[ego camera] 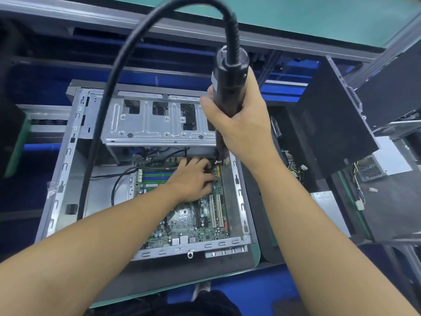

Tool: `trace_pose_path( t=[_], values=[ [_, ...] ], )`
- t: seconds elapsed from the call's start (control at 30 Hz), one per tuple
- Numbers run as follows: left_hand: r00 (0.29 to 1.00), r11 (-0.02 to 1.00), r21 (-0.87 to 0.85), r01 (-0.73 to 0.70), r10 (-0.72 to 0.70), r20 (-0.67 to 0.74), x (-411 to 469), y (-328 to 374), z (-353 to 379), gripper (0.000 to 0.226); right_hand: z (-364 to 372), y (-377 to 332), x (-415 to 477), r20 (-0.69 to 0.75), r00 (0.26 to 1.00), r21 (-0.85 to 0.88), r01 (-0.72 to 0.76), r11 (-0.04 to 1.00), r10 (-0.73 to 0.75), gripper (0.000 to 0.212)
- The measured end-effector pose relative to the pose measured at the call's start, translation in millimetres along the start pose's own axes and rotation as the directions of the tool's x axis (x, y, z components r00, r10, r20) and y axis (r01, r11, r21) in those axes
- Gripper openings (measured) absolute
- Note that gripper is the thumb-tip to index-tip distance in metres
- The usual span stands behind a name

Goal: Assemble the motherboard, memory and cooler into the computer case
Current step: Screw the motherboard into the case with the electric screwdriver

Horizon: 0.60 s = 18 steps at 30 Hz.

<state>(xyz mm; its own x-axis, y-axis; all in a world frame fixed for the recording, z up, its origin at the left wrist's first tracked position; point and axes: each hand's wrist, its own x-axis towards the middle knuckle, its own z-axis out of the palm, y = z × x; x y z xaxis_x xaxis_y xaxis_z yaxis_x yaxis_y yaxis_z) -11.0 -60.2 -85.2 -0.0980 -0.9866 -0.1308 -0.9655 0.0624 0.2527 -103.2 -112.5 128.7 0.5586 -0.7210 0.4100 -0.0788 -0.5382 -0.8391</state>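
Two hands over the open case [61, 179]: my right hand [241, 124] grips the black electric screwdriver [227, 83] upright; my left hand [193, 179] lies unclenched, spread on the motherboard [189, 222].

The motherboard [189, 224] was laid in the case [66, 169], before the drive cage [159, 124]; a screwdriver [227, 87] was held upright over its far right corner. A second case [335, 124] was set to the right.

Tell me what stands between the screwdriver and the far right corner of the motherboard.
Nothing solid shows. The screwdriver, gripped by the right hand, points down at that corner of the motherboard. The left hand and some dark cables crowd the spot beside its tip; the tip itself is hard to see.
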Motion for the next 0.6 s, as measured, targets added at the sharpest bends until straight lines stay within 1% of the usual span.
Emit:
trace_pose_path(
  t=[0.1, 0.2, 0.27, 0.33, 0.37, 0.43, 0.5, 0.53, 0.6],
  values=[
    [0.998, 0.994, 0.106, -0.024, 0.019, 0.055, 1, 5, -1, 0.058, -7, -10, 5, -0.042, 0.999, 0.05, 0.008, 0.999, -0.006, 0.026],
    [0.996, 0.977, 0.208, -0.05, 0.033, 0.085, 1, 9, 0, 0.056, -13, -13, 5, -0.09, 0.995, 0.119, -0.02, 0.993, 0.031, 0.022],
    [0.995, 0.966, 0.252, -0.064, 0.04, 0.096, 1, 11, -4, 0.055, -17, -14, 4, -0.118, 0.992, 0.124, -0.039, 0.992, 0.054, 0.021],
    [0.995, 0.967, 0.249, -0.058, 0.037, 0.088, -1, 13, -8, 0.053, -21, -16, 6, -0.136, 0.989, 0.137, -0.038, 0.99, 0.057, 0.021],
    [0.998, 0.977, 0.212, -0.035, 0.023, 0.059, -4, 13, -10, 0.051, -23, -19, 8, -0.144, 0.988, 0.14, -0.029, 0.99, 0.05, 0.021],
    [0.996, 0.994, 0.079, 0.075, -0.071, -0.051, -13, 8, -14, 0.044, -26, -26, 14, -0.159, 0.987, 0.125, -0.005, 0.992, 0.025, 0.021],
    [0.957, 0.967, -0.054, 0.251, -0.256, -0.139, -22, -6, -20, 0.029, -27, -36, 22, -0.15, 0.989, 0.111, 0.025, 0.994, -0.008, 0.021],
    [0.929, 0.94, -0.069, 0.334, -0.34, -0.145, -26, -15, -23, 0.024, -27, -41, 26, -0.133, 0.991, 0.108, 0.038, 0.993, -0.024, 0.021],
    [0.889, 0.894, -0.013, 0.449, -0.448, -0.091, -32, -33, -29, 0.021, -28, -50, 33, -0.098, 0.994, 0.099, 0.063, 0.993, -0.053, 0.02]
  ],
)
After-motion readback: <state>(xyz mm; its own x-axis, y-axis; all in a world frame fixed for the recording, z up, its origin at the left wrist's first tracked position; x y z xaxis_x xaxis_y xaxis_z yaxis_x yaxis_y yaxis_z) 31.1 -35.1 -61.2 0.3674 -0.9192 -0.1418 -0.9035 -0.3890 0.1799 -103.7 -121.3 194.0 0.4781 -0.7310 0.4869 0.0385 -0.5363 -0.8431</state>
